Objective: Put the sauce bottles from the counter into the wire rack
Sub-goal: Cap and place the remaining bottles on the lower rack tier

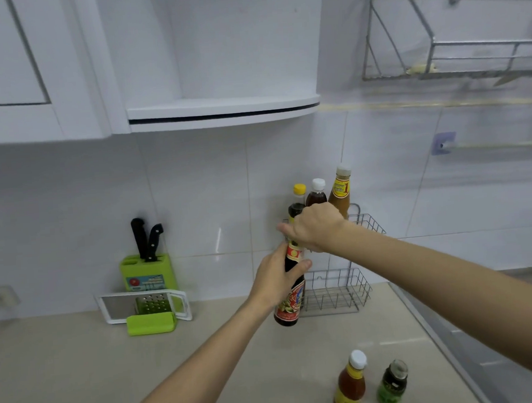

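dark sauce bottle [291,289] with a red label, near upright, neck up. left hand [275,282] wraps its middle; right hand [315,226] closes over its top.

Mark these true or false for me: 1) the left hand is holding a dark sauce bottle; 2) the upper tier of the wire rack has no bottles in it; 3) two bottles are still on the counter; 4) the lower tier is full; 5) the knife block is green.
1) True: the left hand grips the dark sauce bottle.
2) False: three bottles already stand in the upper tier of the wire rack.
3) True: an orange-red bottle and a green bottle stand on the counter.
4) False: the lower tier looks empty.
5) True: the knife block is green.
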Demonstrator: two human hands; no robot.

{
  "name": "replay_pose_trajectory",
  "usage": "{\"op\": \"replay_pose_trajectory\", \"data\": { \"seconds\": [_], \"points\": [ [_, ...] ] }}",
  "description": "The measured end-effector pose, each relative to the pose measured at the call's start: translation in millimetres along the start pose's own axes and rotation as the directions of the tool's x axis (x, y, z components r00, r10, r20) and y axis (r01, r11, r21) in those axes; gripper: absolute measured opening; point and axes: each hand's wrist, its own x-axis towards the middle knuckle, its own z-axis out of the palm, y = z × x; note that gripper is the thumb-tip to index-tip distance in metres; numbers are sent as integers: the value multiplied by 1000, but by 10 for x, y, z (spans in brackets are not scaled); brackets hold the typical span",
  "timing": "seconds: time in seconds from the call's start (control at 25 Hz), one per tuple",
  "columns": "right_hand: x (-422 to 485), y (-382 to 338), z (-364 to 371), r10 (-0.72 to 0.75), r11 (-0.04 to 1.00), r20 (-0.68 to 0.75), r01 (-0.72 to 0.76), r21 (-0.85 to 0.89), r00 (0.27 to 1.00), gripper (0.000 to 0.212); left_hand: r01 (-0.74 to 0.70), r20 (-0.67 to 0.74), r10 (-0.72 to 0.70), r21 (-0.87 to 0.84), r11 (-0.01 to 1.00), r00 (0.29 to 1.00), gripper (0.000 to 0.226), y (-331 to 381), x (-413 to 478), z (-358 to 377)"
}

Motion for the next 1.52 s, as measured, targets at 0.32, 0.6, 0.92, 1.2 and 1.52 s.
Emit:
{"op": "replay_pose_trajectory", "data": {
  "seconds": [0.32,0.6,0.92,1.2,1.52],
  "points": [
    [102,265,108,-55,974,54,42,222,997,27,69,211,-35,-155,985,977,29,2,77,-123],
    [-79,74,609,70,266,5,-23,964,998,40,137,280,-78,-199,970,957,40,-128,76,-61],
    [-228,153,1033,125,-235,136,-104,966,983,35,276,378,-161,-272,922,912,37,-185,225,242],
    [-354,113,1913,526,-670,614,-158,725,589,38,462,284,-439,-14,887,852,12,-932,214,433],
    [-319,-111,2667,588,-803,774,53,594,235,31,619,226,-643,177,765,731,23,-1519,383,707]
  ]
}}
